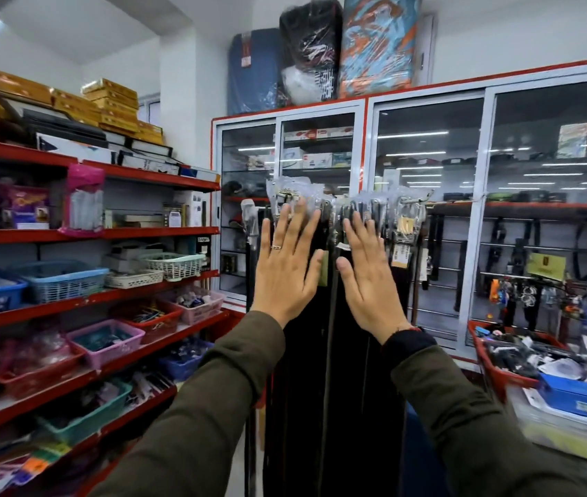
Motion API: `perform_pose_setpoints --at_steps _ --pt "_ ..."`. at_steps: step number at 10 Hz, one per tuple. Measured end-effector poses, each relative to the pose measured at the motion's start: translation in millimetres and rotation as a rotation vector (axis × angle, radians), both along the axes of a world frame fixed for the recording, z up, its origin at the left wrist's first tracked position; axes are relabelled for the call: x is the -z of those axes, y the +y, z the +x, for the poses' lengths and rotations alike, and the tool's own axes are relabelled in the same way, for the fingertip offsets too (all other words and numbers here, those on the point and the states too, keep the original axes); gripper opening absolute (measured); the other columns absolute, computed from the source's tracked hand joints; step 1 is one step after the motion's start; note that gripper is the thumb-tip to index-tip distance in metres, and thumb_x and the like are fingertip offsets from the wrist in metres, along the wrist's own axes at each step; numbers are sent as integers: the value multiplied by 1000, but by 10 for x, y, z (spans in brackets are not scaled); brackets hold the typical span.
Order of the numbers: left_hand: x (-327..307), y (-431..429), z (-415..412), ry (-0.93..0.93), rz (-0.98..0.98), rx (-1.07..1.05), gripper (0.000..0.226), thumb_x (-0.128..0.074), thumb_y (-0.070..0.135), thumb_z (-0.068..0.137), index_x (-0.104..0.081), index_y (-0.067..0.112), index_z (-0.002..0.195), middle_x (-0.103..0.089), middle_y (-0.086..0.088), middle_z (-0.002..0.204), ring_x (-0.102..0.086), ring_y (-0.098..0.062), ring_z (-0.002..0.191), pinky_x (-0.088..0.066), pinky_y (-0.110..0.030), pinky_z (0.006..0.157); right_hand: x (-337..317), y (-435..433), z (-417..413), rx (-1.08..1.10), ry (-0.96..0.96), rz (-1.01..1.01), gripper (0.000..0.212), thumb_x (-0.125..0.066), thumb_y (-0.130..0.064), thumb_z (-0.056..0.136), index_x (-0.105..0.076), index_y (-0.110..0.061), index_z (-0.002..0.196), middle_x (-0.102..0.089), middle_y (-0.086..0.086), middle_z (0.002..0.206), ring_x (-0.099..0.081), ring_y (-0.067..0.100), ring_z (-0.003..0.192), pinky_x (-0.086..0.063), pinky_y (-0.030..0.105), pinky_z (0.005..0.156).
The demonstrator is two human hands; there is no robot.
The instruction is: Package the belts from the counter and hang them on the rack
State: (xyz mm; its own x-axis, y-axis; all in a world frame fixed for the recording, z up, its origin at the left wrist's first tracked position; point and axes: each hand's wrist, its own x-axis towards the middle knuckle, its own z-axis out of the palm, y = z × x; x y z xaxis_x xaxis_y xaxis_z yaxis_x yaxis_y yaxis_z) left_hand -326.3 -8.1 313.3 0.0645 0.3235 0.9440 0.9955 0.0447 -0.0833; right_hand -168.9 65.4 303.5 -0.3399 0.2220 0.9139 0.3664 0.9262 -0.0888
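Plastic-sleeved belts (335,224) are already hung on the rack (414,200), pressed flat by the left hand (286,267) and right hand (367,278), both spread wide, holding nothing.

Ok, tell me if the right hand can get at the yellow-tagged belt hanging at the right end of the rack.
Probably yes. The right hand is open and empty, flat against the hanging belts, and the yellow-tagged belt hangs just to its right with nothing in between.

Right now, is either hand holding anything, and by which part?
Nothing is held: the left hand and right hand are open and flat before the hanging belts.
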Motion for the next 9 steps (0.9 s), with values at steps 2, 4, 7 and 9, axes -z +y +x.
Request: perform_pose_setpoints --at_steps 2,4,7,9 --pt "52 -120 -544 -17 -58 -51 62 -28 36 104 -10 19 161 -3 -1 171 2 -22 158 -3 -52 128 -25 -112 -510 75 -149 92 59 -32 -34 106 -13 -23 161 -5 -5 172 5 16 159 -8 49 129" --pt "17 33 -809 24 -170 12 63 -27 37 104 -5 23 161 0 4 171 6 -18 158 -2 -48 129 -19 13 -748 257 -273 131 60 -28 -37 106 -11 -25 162 -5 -6 172 5 20 159 -12 51 127" --pt "6 178 -785 -21 -250 49 64 -20 42 103 -6 22 161 0 6 171 2 -18 158 -8 -49 128 -25 50 -742 333 -307 90 63 -31 -38 104 -8 -26 161 -2 -7 172 6 19 159 -10 51 128" --pt "82 80 -500 -54 -131 89 66 -33 38 103 -7 19 161 0 -1 171 4 -21 158 -7 -51 128 -5 -185 -257 347 -249 69 65 -35 -39 104 -10 -22 161 1 -2 172 4 17 159 -14 51 127"
